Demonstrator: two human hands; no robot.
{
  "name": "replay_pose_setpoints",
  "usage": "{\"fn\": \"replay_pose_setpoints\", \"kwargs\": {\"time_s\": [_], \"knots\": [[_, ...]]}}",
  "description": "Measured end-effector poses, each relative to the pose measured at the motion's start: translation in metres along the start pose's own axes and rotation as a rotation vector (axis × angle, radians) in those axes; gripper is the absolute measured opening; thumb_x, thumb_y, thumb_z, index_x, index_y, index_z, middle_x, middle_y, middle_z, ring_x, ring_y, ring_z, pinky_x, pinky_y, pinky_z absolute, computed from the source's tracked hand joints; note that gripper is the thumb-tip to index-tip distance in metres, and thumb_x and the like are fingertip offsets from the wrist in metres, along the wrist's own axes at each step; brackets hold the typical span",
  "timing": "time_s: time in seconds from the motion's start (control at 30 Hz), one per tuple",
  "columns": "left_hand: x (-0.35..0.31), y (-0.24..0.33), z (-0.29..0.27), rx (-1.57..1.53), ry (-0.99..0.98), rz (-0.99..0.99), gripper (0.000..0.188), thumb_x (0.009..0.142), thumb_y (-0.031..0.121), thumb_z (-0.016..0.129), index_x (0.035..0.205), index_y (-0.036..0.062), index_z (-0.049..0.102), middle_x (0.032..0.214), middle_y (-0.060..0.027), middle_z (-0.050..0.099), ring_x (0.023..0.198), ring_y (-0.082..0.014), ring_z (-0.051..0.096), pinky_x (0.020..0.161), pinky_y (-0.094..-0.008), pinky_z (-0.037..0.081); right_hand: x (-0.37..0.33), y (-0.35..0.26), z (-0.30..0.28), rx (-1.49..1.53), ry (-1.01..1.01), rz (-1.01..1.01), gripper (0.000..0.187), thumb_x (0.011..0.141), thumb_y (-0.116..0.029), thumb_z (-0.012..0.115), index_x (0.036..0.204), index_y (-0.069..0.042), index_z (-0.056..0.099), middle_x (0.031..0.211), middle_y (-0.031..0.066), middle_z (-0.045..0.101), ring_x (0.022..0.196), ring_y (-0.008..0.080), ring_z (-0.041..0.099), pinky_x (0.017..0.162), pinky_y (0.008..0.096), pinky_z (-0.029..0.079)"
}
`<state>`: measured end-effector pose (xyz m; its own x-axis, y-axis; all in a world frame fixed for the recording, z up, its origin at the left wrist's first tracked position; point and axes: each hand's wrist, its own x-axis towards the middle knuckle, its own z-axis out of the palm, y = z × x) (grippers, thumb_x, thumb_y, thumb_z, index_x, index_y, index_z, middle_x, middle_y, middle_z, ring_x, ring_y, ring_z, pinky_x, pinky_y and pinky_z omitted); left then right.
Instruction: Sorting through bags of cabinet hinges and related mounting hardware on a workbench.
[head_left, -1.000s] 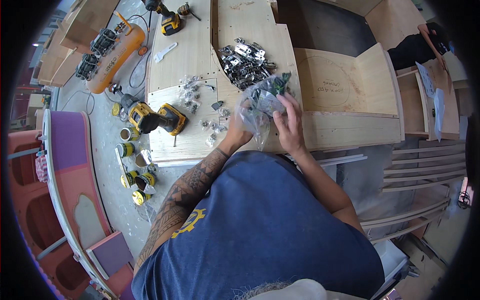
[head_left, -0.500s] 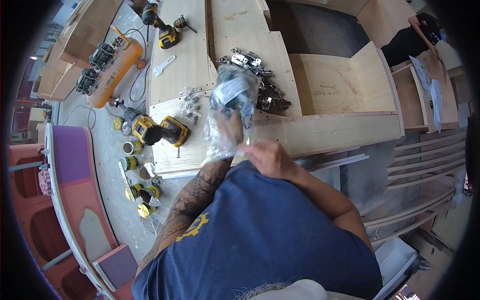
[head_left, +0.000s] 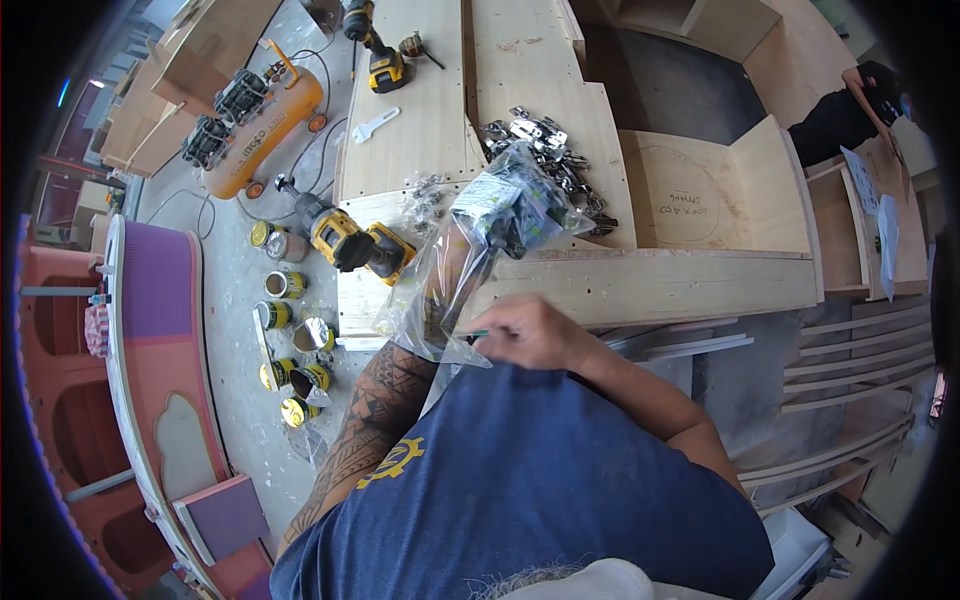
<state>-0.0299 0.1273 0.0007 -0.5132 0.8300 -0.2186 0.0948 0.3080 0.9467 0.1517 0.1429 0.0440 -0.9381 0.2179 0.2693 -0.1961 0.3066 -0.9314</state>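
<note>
A clear plastic bag (head_left: 410, 318) is pulled over my left hand (head_left: 456, 262), which reaches inside it. At the bag's far end are small packets (head_left: 495, 196), some with white labels and some dark; they hide my left fingers. My right hand (head_left: 532, 332) is closed, pinching the bag's near edge by my left wrist, with a bit of dark green at the fingertips. Beyond the bag lies a heap of metal cabinet hinges (head_left: 545, 140) on the plywood. Small packets of screws (head_left: 425, 198) rest to its left.
A yellow-black cordless drill (head_left: 355, 242) lies at the plywood panel's (head_left: 560, 285) left edge; another drill (head_left: 378, 55) is farther off. Paint cans (head_left: 285, 285) and an orange air compressor (head_left: 262, 135) stand on the floor at left. A person in black (head_left: 840, 115) works at far right.
The bag has spread out toward me over my left forearm, and its contents have shifted right. My right hand has moved slightly nearer to me. The whole view has shifted a little.
</note>
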Motion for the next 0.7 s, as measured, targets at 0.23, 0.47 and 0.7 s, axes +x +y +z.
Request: {"fn": "replay_pose_setpoints", "kwargs": {"time_s": [0.23,0.47,0.7], "knots": [[-0.005,0.008,0.003,-0.165,-0.107,0.084,0.046,0.102,0.030,0.072,0.133,-0.0031,0.063,0.114,-0.0122,0.073,0.100,-0.0217,0.067,0.087,-0.0390,0.056,0.022,-0.005,-0.048,-0.673,1.047,0.126,0.052,0.090,-0.037,0.086,0.124,-0.002,0.067,0.106,0.0109,0.068,0.111,0.0307,0.061,0.102,0.0441,0.048],[-0.015,0.018,0.021,-0.278,-0.193,0.126,0.046,0.102,0.030,0.073,0.133,-0.0029,0.063,0.114,-0.0121,0.073,0.100,-0.0217,0.068,0.088,-0.0389,0.056,-0.003,0.012,-0.064,-0.152,0.837,0.232,0.044,0.091,-0.032,0.087,0.117,-0.002,0.068,0.105,0.0088,0.071,0.098,0.0161,0.066,0.088,0.0337,0.053],[-0.045,0.013,0.051,-0.319,-0.242,0.101,0.047,0.101,0.030,0.073,0.133,-0.0026,0.063,0.114,-0.0120,0.073,0.100,-0.0217,0.068,0.088,-0.0388,0.056,-0.035,0.063,-0.102,0.409,1.146,0.195,0.017,0.106,-0.021,0.070,0.108,-0.004,0.066,0.099,0.0005,0.070,0.083,0.0071,0.063,0.076,0.0237,0.053]]}}
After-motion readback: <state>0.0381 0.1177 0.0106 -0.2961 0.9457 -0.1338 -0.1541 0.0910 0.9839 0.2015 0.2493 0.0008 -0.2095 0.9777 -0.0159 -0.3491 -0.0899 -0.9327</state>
